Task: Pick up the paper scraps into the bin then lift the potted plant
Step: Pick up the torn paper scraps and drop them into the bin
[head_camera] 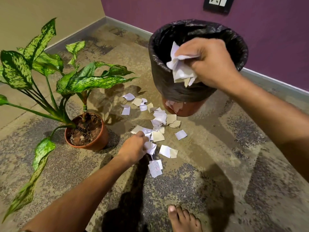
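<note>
Speckled floor fills the picture, with paper scraps in the middle. My right hand squeezes a white bunch at the bin rim, upper right; I should move it over the hole, then let go. My left hand pinches more scraps by the potted plant, left.

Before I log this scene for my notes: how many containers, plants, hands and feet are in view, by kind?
Bins: 1, lined with a black bag
Plant pots: 1
Plants: 1
Hands: 2, left and right, each gripping paper scraps
Bare feet: 1
Total: 6
</note>
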The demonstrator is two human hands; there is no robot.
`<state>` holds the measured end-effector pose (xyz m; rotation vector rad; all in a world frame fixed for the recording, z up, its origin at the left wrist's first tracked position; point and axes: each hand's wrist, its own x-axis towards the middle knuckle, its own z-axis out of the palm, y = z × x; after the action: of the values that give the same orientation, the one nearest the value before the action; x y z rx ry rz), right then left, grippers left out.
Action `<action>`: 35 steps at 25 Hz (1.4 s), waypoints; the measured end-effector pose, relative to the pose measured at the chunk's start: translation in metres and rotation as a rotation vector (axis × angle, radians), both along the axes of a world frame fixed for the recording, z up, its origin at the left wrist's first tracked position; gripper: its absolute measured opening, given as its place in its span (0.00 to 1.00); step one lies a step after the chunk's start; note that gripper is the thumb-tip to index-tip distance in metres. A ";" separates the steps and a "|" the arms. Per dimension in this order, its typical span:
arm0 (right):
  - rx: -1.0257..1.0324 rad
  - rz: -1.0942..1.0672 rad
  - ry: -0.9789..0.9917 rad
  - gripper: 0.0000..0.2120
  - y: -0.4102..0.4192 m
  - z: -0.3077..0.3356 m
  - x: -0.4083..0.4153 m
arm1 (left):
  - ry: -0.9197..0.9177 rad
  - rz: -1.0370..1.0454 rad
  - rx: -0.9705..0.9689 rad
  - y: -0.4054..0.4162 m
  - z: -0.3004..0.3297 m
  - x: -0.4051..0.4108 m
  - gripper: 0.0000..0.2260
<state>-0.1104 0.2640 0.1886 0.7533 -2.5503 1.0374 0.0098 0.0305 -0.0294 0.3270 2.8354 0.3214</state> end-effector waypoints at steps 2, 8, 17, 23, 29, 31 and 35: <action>-0.051 -0.082 0.008 0.16 0.006 0.008 -0.014 | 0.027 -0.042 -0.020 0.005 0.007 -0.001 0.15; 0.035 -0.210 -0.117 0.11 0.010 -0.001 -0.043 | 0.179 -0.201 0.048 0.039 0.053 0.000 0.19; 0.024 -0.353 -0.244 0.23 0.025 -0.012 -0.052 | 0.610 -0.129 0.531 0.079 0.149 -0.016 0.14; -0.024 -0.377 -0.184 0.24 0.038 -0.011 -0.047 | 0.727 0.027 0.474 0.105 0.212 -0.078 0.14; -0.198 -0.422 -0.031 0.18 0.036 -0.002 -0.033 | 0.533 0.049 0.286 0.115 0.211 -0.117 0.32; -0.213 -0.395 0.034 0.18 0.029 0.000 -0.026 | 0.582 -0.014 0.336 0.113 0.196 -0.103 0.31; -0.246 -0.224 0.199 0.15 -0.007 -0.008 -0.006 | 0.644 -0.138 0.438 0.099 0.147 -0.059 0.24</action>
<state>-0.1168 0.2573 0.1802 0.4666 -2.2262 1.1129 -0.0491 0.1298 0.1174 0.8434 3.3035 0.9637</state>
